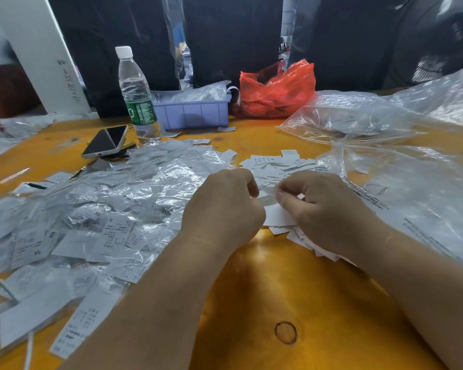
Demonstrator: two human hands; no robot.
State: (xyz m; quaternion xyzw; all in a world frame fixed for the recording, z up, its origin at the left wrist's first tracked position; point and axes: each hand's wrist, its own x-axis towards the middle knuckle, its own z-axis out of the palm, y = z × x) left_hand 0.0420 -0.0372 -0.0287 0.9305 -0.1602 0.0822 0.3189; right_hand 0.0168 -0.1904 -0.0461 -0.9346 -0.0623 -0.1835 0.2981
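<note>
We've got one view only: head cam, wide-angle, worn by the person. It faces fwd and down across the orange surface (pixel 251 303). Both forearms come in from the bottom edge and meet approx. at frame centre. There the left hand (pixel 222 206), right hand (pixel 324 206) and the labels (pixel 278 217) between them sit near the lens and look big. The far edge of the surface lies about a third down the frame. The water bottle (pixel 137 94) at upper left and the red bag (pixel 275 92) at upper centre look small. Straight lines bend twd the frame edges.
</note>
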